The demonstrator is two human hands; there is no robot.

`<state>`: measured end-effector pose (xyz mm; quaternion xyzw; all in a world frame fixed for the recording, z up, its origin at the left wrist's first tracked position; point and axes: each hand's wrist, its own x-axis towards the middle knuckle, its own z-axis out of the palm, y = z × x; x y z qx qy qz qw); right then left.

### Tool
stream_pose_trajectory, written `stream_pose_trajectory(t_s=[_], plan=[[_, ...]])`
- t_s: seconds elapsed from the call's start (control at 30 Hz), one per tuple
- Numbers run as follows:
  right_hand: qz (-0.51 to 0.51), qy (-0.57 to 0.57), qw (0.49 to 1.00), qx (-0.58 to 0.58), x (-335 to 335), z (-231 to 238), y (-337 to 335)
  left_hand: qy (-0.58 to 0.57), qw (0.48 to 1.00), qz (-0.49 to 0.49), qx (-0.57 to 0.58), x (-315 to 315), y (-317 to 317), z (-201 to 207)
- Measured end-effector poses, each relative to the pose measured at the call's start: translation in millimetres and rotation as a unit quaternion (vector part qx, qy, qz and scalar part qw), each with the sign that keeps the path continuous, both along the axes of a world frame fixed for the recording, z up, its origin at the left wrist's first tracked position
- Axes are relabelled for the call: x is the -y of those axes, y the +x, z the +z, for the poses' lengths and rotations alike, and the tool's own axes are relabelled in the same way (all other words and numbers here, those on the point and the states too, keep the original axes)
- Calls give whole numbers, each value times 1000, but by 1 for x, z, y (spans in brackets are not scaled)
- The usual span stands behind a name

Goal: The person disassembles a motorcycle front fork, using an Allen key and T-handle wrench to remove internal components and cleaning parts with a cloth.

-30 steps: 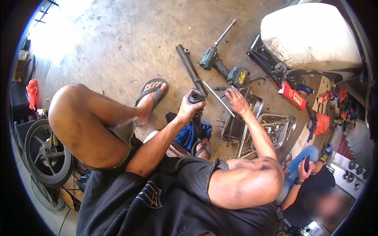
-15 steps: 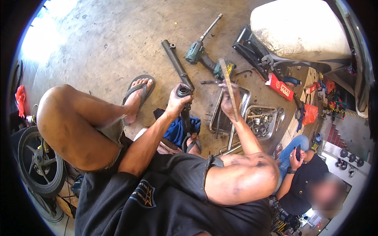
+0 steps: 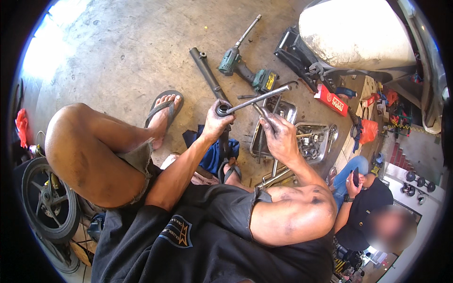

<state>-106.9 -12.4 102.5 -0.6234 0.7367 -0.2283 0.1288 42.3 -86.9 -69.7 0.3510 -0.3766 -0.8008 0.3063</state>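
My left hand (image 3: pixel 218 123) is wrapped round the upper end of a dark fork tube (image 3: pixel 223 109), its round open mouth facing up. The rest of that tube runs down toward my foot, beside a blue cloth (image 3: pixel 210 159). My right hand (image 3: pixel 279 134) grips the stem of a metal T-handle wrench (image 3: pixel 269 95). One end of its crossbar is at the mouth of the tube; whether it goes inside I cannot tell. Beyond my left hand, another dark fork tube (image 3: pixel 207 71) lies on the floor.
A green cordless impact driver (image 3: pixel 247 70) with a long extension lies ahead. Metal trays (image 3: pixel 325 160) of small parts stand beyond my right forearm. A red box (image 3: pixel 330 100) and a white vehicle panel (image 3: pixel 354 35) are at right. A seated person (image 3: pixel 365 207) holds a phone; a wheel (image 3: pixel 49 198) stands at left.
The wrench has swung from roughly upright beside my right forearm to slanting across toward my left hand, one end now at the tube's mouth. My left hand keeps its hold.
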Motion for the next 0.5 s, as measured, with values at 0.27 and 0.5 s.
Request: stream_pose_trajectory(t_s=[0.27,0.5], plan=[[-32,93,995,30,26,35,27,21,1000,6,-7,-1,3,-2],[-42,125,991,6,28,18,33,-9,1000,-3,9,-4,-2,-5]])
